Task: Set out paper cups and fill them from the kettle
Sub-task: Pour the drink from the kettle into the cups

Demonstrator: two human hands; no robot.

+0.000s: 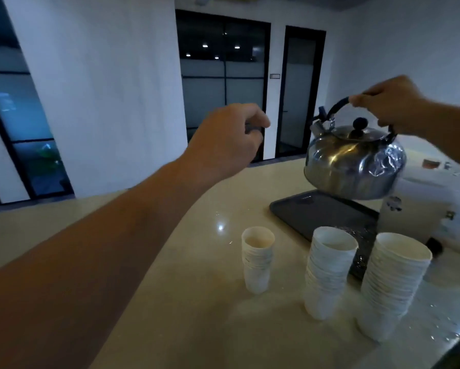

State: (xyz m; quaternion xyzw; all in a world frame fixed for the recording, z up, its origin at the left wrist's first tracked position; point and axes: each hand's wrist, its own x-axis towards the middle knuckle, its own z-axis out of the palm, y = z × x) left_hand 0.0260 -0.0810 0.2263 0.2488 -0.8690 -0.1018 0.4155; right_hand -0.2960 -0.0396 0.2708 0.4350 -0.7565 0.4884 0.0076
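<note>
Tray (311, 214) partly hidden behind kettle (353, 163), cups (330, 270).

Three stacks of cups are standing in a row on the counter (170, 275): the short stack (257, 259) at the left, the middle stack (328, 272) beside it, the right stack (392, 286) nearest the edge. Behind them a tray (319, 214) is lying, with the kettle (355, 162) hanging above it (held by the right hand (391, 103)). An appliance (433, 206) is sitting right of the tray.
</note>
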